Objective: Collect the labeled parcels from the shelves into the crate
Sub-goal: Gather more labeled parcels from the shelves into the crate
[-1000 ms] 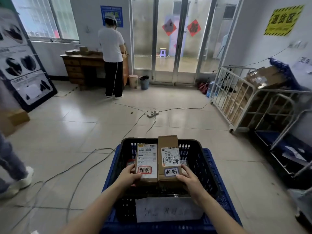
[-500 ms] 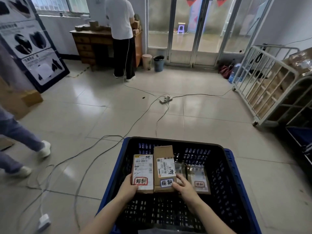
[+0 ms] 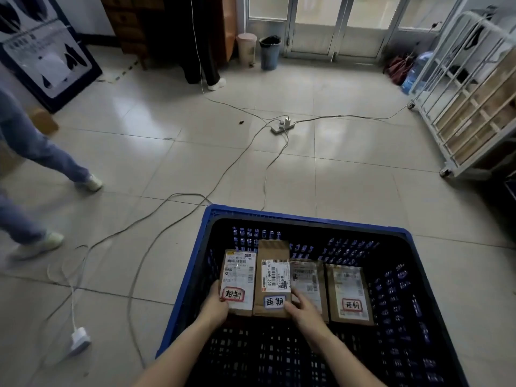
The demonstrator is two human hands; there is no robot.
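A blue crate (image 3: 307, 219) with black perforated walls stands on the floor in front of me. Deep inside it, my left hand (image 3: 215, 304) grips a white-labelled parcel with a red tag (image 3: 238, 277). My right hand (image 3: 303, 308) holds a brown cardboard parcel with a blue tag (image 3: 273, 277) right beside it. Two more parcels lie on the crate bottom to the right: a clear-wrapped one (image 3: 307, 280), partly behind my right hand, and a brown one with a red tag (image 3: 350, 294).
Cables and a power strip (image 3: 282, 125) trail over the tiled floor; another plug block (image 3: 79, 340) lies at lower left. A person's legs (image 3: 33, 152) stride at the left, another person stands by a desk (image 3: 206, 51). A white roll cage (image 3: 472, 101) stands right; two bins (image 3: 259, 50) by the door.
Both hands have carried the two parcels down from the crate's rim to near its bottom. My view has tilted downward, and the person at left has stepped forward.
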